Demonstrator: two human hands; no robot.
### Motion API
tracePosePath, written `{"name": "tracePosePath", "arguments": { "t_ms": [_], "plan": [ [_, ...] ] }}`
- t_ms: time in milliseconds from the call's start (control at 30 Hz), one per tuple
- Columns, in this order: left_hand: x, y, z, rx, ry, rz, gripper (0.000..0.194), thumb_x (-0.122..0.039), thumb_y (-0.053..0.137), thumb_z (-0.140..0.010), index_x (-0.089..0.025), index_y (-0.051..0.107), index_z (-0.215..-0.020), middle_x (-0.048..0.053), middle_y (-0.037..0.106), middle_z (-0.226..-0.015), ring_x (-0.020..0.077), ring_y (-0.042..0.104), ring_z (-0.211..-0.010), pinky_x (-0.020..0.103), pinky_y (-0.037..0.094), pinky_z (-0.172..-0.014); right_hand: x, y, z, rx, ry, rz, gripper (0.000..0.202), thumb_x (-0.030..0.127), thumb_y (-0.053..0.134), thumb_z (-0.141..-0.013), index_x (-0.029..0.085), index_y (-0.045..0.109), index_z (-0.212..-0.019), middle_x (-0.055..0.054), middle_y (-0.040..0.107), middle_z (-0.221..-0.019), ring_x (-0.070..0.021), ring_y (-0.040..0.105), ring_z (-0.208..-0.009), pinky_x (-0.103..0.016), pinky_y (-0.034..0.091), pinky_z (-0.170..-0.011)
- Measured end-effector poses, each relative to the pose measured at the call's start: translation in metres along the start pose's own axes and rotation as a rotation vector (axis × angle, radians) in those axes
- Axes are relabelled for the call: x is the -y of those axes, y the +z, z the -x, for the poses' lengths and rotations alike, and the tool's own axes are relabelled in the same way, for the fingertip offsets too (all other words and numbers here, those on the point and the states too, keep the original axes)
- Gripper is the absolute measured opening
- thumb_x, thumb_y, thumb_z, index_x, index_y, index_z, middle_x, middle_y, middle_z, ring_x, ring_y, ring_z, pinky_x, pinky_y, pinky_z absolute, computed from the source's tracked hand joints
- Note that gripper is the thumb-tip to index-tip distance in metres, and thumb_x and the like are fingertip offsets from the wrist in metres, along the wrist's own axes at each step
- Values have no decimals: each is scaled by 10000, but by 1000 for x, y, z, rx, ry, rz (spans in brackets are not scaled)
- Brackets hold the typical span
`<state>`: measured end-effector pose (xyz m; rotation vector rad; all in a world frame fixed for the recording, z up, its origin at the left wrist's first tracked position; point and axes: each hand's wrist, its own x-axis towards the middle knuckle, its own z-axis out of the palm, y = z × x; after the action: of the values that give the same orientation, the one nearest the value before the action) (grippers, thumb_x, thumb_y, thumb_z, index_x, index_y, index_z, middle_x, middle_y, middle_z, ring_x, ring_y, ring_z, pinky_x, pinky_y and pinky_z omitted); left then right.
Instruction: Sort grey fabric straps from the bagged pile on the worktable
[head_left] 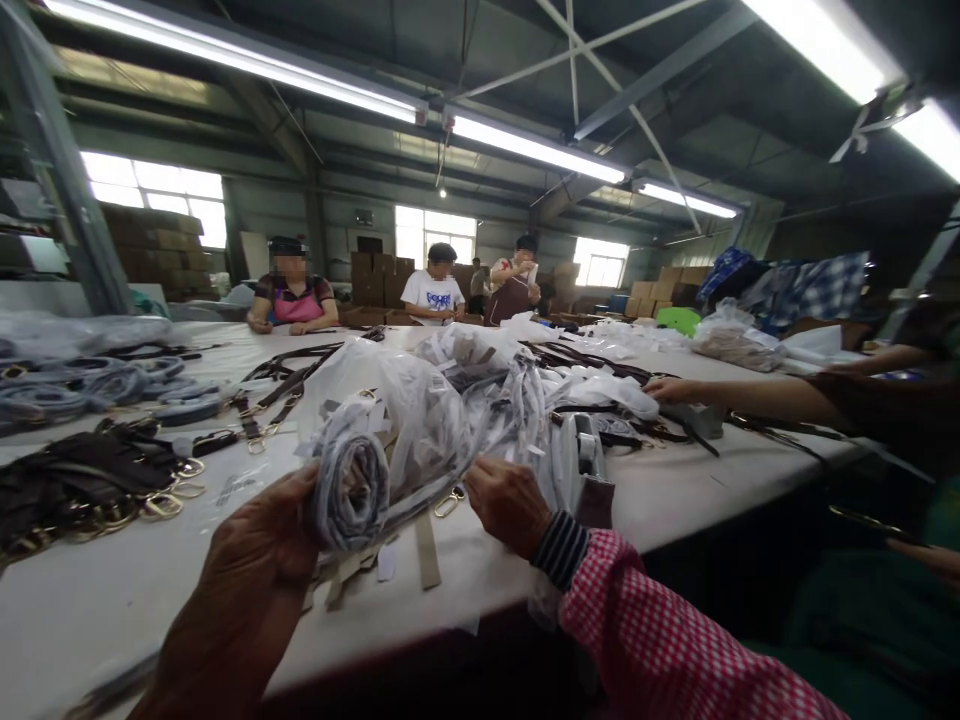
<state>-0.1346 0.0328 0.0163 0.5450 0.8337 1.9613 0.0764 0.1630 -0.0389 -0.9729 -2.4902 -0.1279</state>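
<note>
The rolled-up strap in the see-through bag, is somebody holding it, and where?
Yes. The left hand grips the grey coiled strap in its clear plastic bag by the coil's side; the right hand pinches the bag's loose end.

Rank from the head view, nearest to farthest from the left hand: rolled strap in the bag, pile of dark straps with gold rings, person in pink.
1. Rolled strap, held in the left hand.
2. Dark straps, left on the table.
3. Person in pink, across the table.

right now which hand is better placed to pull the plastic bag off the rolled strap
Right, probably. The left hand already grips the rolled strap, while the right hand pinches only the plastic bag beside it.
</note>
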Motion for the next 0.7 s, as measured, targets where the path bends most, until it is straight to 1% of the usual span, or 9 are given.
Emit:
{"name": "tracePosePath", "arguments": {
  "t_ms": [67,167,233,300,433,500,567,633,700],
  "plan": [
    [-12,2,6,-38,93,-36,327,-40,666,-774,-170,758,-1060,38,804,-977,202,765,-849,233,666,-743,12,16,9,50,-133,36,189,116,515,-993,136,677,-897,-95,687,-975,-191,605,-863,-289,375,-701],
    [-21,-2,13,-69,148,-79,223,-69,679,-796,-177,775,-966,39,797,-989,184,747,-812,199,654,-714,23,33,20,178,-290,92,171,96,526,-996,125,685,-941,-109,684,-1005,-213,613,-904,-299,386,-675],
    [-23,-7,16,-38,175,-96,151,-135,719,-813,-169,780,-947,55,793,-1015,214,751,-855,210,656,-691,23,36,21,268,-255,29,163,113,548,-997,128,700,-940,-102,689,-1010,-201,624,-893,-291,395,-676],
    [-23,-14,19,-37,182,-93,135,-172,737,-817,-159,784,-943,68,796,-1000,234,756,-869,208,653,-658,19,32,17,317,-175,-66,159,155,582,-998,141,722,-922,-78,695,-1000,-171,638,-858,-273,408,-699],
    [-25,-27,22,-116,177,-84,154,-138,685,-843,-170,788,-953,48,804,-970,204,758,-864,208,661,-746,11,14,1,365,-137,-160,100,216,723,-927,180,765,-843,-15,705,-910,-141,663,-828,-238,414,-718],
    [-27,-32,24,-133,188,-87,154,-144,695,-842,-177,789,-960,44,805,-985,208,758,-889,228,664,-783,17,9,-5,363,-123,-175,81,217,742,-910,180,769,-843,-16,709,-899,-153,668,-828,-246,410,-718],
    [-29,-37,26,-140,190,-78,163,-151,746,-807,-180,792,-960,40,804,-982,204,755,-879,218,662,-767,32,10,-10,320,-127,-206,63,234,736,-920,182,760,-946,-23,712,-958,-155,665,-839,-254,412,-738],
    [-30,-40,28,-143,176,-64,184,-160,793,-765,-177,792,-948,33,801,-959,196,751,-857,198,655,-735,54,18,-14,248,-182,-255,182,263,742,-921,204,724,-1092,-20,703,-1038,-150,662,-873,-253,416,-757],
    [-30,-43,29,-141,174,-66,166,-185,800,-770,-168,788,-934,32,793,-935,188,744,-835,210,655,-744,76,31,-19,198,-288,-250,197,261,725,-930,224,704,-1122,-14,694,-1040,-154,657,-896,-255,409,-739]
  ]
}}
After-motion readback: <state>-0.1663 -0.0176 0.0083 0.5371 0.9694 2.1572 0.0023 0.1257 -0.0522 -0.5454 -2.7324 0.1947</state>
